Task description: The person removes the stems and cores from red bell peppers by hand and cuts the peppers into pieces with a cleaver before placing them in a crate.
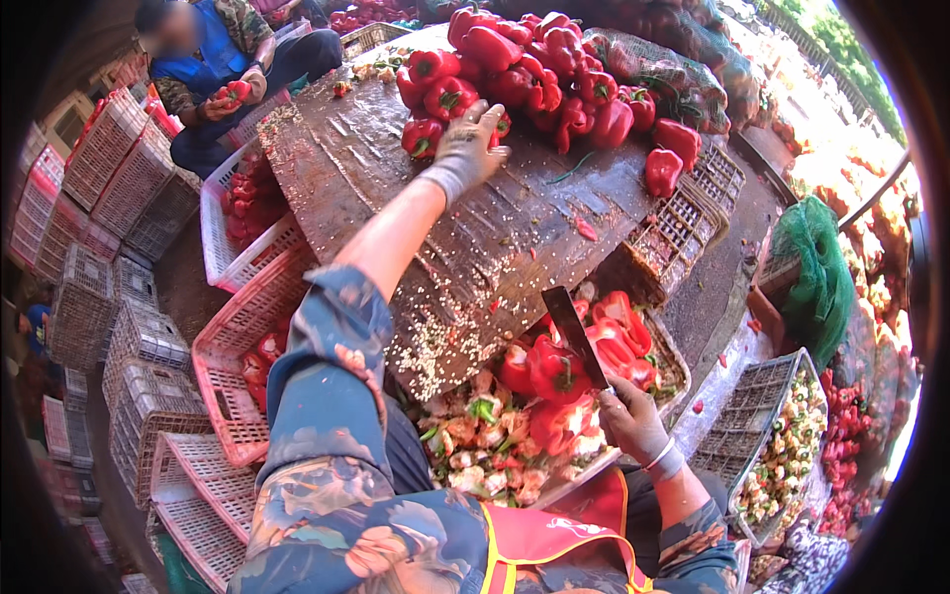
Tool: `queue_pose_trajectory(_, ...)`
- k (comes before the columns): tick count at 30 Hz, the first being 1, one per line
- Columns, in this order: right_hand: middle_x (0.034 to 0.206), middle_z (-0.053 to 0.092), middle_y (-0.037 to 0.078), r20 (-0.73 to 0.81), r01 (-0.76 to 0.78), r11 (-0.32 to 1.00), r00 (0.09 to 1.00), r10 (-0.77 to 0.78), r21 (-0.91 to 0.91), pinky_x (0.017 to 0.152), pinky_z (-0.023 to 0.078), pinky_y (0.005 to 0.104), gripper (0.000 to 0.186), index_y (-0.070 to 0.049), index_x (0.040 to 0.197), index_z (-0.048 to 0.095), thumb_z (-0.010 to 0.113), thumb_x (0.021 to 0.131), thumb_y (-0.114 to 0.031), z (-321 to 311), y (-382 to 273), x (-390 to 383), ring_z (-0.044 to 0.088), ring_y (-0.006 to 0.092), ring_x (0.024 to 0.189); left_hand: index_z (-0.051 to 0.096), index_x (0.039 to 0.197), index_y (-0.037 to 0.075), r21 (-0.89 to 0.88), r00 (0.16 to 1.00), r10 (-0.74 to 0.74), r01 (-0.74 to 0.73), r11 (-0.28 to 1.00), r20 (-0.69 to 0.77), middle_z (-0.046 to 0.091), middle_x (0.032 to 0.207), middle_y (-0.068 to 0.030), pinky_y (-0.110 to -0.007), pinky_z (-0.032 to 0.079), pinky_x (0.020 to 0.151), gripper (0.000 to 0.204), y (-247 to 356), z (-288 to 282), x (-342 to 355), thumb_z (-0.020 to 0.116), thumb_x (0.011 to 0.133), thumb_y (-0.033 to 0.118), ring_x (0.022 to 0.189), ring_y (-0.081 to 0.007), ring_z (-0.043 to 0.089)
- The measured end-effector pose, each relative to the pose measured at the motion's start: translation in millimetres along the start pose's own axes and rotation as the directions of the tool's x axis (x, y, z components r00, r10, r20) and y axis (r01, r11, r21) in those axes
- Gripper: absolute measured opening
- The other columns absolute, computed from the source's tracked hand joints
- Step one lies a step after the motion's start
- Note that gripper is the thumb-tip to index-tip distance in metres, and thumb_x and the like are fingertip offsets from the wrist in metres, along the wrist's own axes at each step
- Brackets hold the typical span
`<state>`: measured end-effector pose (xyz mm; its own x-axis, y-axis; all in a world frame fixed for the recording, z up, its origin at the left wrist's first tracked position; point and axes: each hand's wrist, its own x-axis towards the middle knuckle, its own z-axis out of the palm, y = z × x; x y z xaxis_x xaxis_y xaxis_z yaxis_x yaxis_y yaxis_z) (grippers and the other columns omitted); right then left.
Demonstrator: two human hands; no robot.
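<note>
My left hand [469,153], in a pale, soiled work glove, stretches over the table to the near edge of a heap of red bell peppers [539,74]. Its fingers are spread against the peppers there, next to one red bell pepper [450,97]. Part of what lies under the palm is hidden. At the lower right, my gloved right hand [633,424] is closed round the handle of a knife [574,337] with a long, dark, blunt-ended blade. Below the blade, cut red peppers [559,371] lie on pale cores and green stems [495,436] in a crate.
White seeds [435,342] litter the worn table [366,148]. Crates of peppers, one red [223,381] and one white [220,247], stand at its left. Stacked crates [104,163] lie farther left. Another person [213,74] holds a pepper at the far left. A crate of cores [782,445] stands right.
</note>
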<state>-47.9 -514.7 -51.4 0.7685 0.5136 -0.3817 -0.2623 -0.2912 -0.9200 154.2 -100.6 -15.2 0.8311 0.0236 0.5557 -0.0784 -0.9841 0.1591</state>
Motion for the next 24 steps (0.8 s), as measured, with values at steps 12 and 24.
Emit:
queue_pose_trajectory(12, 0.069, 0.053, -0.002, -0.041, -0.021, 0.989, 0.999, 0.028, 0.148, 0.049, 0.039, 0.0222, 0.033, -0.001, 0.126, 0.052, 0.057, 0.097, -0.018, 16, -27, 5, 0.048, 0.0048, 0.055, 0.062, 0.103, 0.01, 0.319, 0.888, 0.155, -0.312, 0.895, 0.432, 0.068, 0.1, -0.0168, -0.043, 0.053, 0.081, 0.018, -54, -31, 4, 0.054, 0.089, 0.015, 0.095, -0.0333, 0.067)
queue_pose_trajectory(24, 0.074, 0.057, 0.008, -0.241, 0.8, 0.6, 0.582, -0.777, -0.003, 0.048, 0.044, 0.0246, 0.03, 0.002, 0.121, 0.051, 0.043, 0.102, -0.021, 19, -77, -17, 0.054, 0.0121, 0.054, 0.064, 0.092, 0.001, -0.883, 0.918, -0.154, 0.395, 0.254, 0.366, 0.062, 0.07, -0.0005, -0.021, 0.043, 0.046, 0.01, 101, -110, -107, 0.069, 0.089, 0.009, 0.053, -0.0052, 0.053)
